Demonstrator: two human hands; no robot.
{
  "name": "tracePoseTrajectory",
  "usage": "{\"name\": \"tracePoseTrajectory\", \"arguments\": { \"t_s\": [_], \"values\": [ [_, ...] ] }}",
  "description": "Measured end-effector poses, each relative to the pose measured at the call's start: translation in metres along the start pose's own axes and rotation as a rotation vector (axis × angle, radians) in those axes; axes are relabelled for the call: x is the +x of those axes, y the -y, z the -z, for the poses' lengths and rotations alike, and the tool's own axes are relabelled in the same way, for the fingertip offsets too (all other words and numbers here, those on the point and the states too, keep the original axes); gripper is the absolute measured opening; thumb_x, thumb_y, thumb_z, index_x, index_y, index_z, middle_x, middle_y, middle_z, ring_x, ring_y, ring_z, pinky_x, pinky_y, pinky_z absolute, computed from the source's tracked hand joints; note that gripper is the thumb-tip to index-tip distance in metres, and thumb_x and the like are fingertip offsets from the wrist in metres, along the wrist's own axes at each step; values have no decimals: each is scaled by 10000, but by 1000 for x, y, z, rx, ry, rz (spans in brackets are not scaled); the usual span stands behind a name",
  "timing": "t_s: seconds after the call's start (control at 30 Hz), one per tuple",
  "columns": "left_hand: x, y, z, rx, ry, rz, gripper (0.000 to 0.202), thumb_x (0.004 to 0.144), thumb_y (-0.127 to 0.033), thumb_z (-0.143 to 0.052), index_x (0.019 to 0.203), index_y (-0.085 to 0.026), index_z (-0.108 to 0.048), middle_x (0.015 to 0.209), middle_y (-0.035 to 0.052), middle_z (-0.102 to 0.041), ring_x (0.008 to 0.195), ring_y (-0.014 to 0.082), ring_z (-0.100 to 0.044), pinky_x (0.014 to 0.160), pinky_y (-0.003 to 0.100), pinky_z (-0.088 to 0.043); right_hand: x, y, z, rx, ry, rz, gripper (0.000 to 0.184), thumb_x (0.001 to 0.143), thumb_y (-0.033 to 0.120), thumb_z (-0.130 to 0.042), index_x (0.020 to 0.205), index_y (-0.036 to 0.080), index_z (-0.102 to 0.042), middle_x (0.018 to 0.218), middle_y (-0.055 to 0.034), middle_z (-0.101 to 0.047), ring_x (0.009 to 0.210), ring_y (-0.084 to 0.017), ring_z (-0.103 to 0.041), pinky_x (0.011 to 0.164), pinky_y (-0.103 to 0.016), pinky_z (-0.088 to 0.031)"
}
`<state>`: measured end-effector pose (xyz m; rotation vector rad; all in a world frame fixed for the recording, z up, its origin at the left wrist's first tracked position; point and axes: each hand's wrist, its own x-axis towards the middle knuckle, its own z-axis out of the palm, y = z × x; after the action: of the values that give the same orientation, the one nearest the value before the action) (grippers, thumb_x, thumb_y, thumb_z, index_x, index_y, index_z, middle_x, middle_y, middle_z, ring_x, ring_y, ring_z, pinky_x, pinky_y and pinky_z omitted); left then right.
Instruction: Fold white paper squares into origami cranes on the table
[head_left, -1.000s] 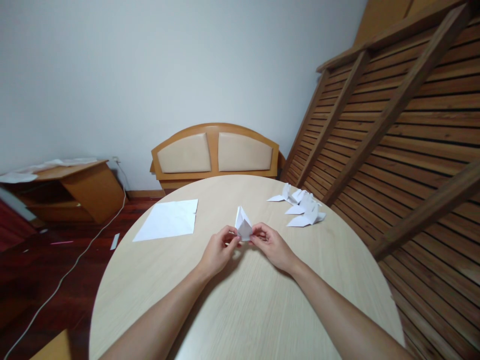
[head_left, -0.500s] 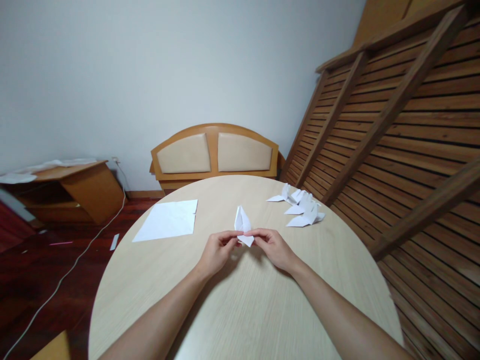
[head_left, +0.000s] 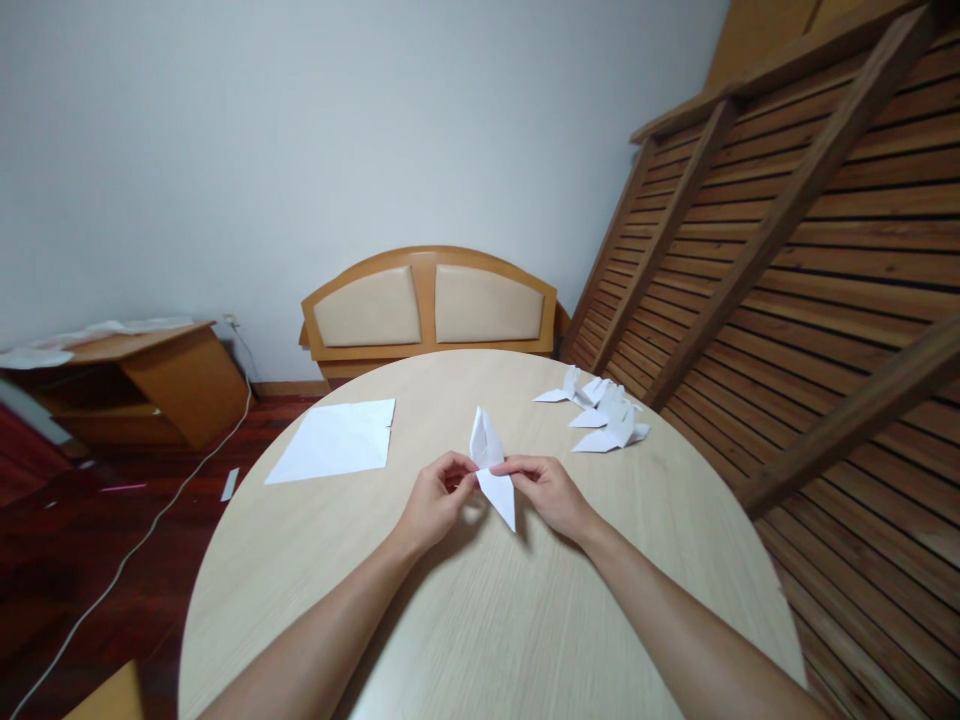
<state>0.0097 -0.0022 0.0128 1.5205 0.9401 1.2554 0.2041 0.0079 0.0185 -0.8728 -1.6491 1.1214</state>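
Between my two hands is a white folded paper figure (head_left: 498, 494), held just above the table. One pointed part rises away from me, and a broad pointed flap hangs down toward me. My left hand (head_left: 439, 494) pinches its left edge between thumb and fingers. On the opposite edge, my right hand (head_left: 546, 492) grips with the thumb underneath and the index finger on top. Several finished-looking folded paper birds (head_left: 615, 425) stand in a cluster at the right rear of the table. A flat sheet of white paper (head_left: 337, 440) lies at the left.
The round pale wooden table (head_left: 465, 640) fills the front. A headboard (head_left: 427, 300) stands behind it, and a slatted wooden frame (head_left: 780, 250) leans along the right. At left are a low wooden cabinet (head_left: 165, 390), a white cable (head_left: 150, 530) and a paper strip (head_left: 230, 484) on the floor.
The near flap of the paper figure has come down toward me and now shows longer. My left fingers have shifted slightly at its edge; my right hand is almost where it was.
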Motion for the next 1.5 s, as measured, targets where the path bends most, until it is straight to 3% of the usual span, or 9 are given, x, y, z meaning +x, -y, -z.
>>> {"name": "tracePoseTrajectory", "arguments": {
  "t_s": [0.4,0.57,0.73,0.93,1.2,1.33,1.5],
  "values": [
    [1,5,0,35,-47,2,324,780,-428,-744,874,-158,-592,818,28,-673,691,135,-628,631,241,-472,-3,5,-4,-64,11,27,232,861,282,-581,940,206,-785,978,-66,-718,914,-191,-659,821,-327,-501],
    [1,6,0,23,-41,-5,321,796,-433,-734,867,-169,-563,774,17,-680,704,138,-639,637,233,-458,-2,6,-7,-49,-52,-3,188,847,368,-647,925,201,-684,941,-57,-716,880,-198,-670,812,-340,-518],
    [0,2,-2,-32,-38,35,430,783,-470,-743,1008,-203,-491,768,17,-731,701,151,-670,643,242,-470,-1,0,-6,35,-89,-14,346,805,407,-725,991,247,-482,907,-26,-711,875,-197,-691,812,-346,-526],
    [-3,0,0,56,-6,-32,390,846,-386,-701,1144,-200,-532,953,79,-761,828,182,-718,723,278,-523,-3,5,-5,46,-63,-31,367,825,414,-716,1052,236,-490,930,-52,-740,869,-209,-703,804,-365,-531],
    [-6,-8,2,270,-31,-170,282,880,-289,-652,1151,-213,-633,1056,77,-749,942,213,-718,732,299,-558,-2,3,-5,-126,-182,171,216,823,356,-727,946,222,-609,930,-37,-696,847,-194,-673,813,-362,-550],
    [-6,-9,4,358,-65,-252,201,894,-268,-629,1075,-227,-706,1039,64,-758,926,216,-716,747,309,-566,-5,3,-2,-283,-182,278,174,868,328,-693,1011,239,-652,985,-55,-713,891,-212,-669,844,-386,-547],
    [-7,-8,6,429,-106,-349,200,888,-215,-630,1053,-246,-740,1004,59,-765,886,215,-711,764,324,-569,-7,8,0,-424,-168,391,271,903,284,-664,1174,289,-664,1043,-55,-722,922,-227,-674,852,-390,-539]
  ]
}}
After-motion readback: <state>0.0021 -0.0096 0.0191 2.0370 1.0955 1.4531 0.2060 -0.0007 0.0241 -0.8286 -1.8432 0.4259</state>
